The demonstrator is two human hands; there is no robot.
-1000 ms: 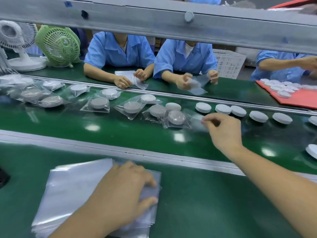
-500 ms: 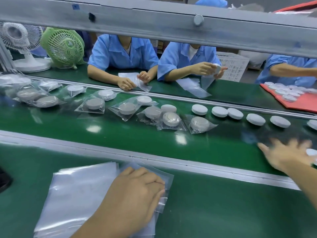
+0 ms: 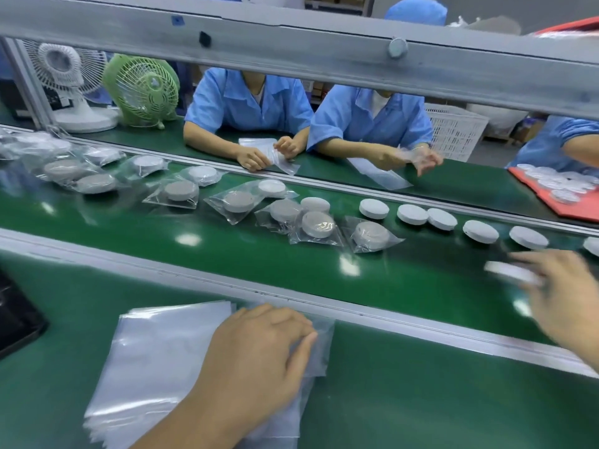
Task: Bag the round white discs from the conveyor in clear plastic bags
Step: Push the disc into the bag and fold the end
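Observation:
My left hand (image 3: 259, 354) lies on a stack of clear plastic bags (image 3: 155, 367) on the green table in front of me, its fingertips pinching the top bag's right edge. My right hand (image 3: 564, 293), blurred by motion, holds a round white disc (image 3: 509, 272) by its rim just above the green conveyor belt (image 3: 291, 264) at the right. Several bare white discs (image 3: 411, 214) sit in a row along the belt's far side. To their left lie several bagged discs (image 3: 371, 236), stretching away to the belt's left end.
A grey rail (image 3: 356, 312) separates my table from the belt. Across the belt, people in blue shirts (image 3: 249, 105) handle bags. A red tray (image 3: 557, 196) of discs sits far right. Two fans (image 3: 142, 89) stand far left; a grey beam (image 3: 291, 50) runs overhead. A black object (image 3: 16, 319) sits at my left.
My right hand left a bagged disc on the belt, swung right, and now holds a bare white disc. My left hand stayed on the bag stack, sliding the top bag slightly right.

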